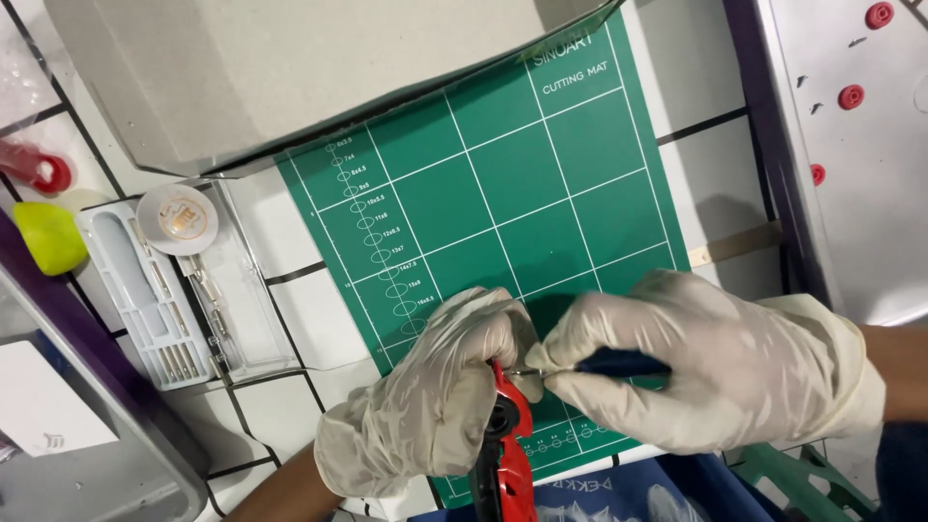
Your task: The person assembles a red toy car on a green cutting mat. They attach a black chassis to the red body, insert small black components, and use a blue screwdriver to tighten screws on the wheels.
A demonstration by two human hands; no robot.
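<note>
The fingers of the right hand [710, 362] are closed around the dark blue handle of a small screwdriver [619, 364]. The thin metal tip of it points to the left and meets the top of a red and black device [505, 445]. The fingers of the left hand [435, 396] are wrapped tight on this red device from the left side, and the thumb and forefinger press near its upper end, just beside the tip of the screwdriver. The two hands touch each other there. Both hands wear pale latex gloves. The red device stands almost upright in the view, and its lower end goes out of the bottom edge of the picture.

Under the hands lies a green cutting mat [503, 184] with a white grid, on a white table [290, 319] with dark lines. The red device is over the lower edge of the mat.

To the left of the mat there is an open white bit case [159, 300] with small metal bits in rows, and a round white reel [176, 218] rests on its top part. More to the left are a yellow-green object [48, 237] and a red object [34, 166]. A grey cardboard box [290, 68] covers the upper corner of the mat. On the right stands a metal panel [860, 184] with red knobs.
</note>
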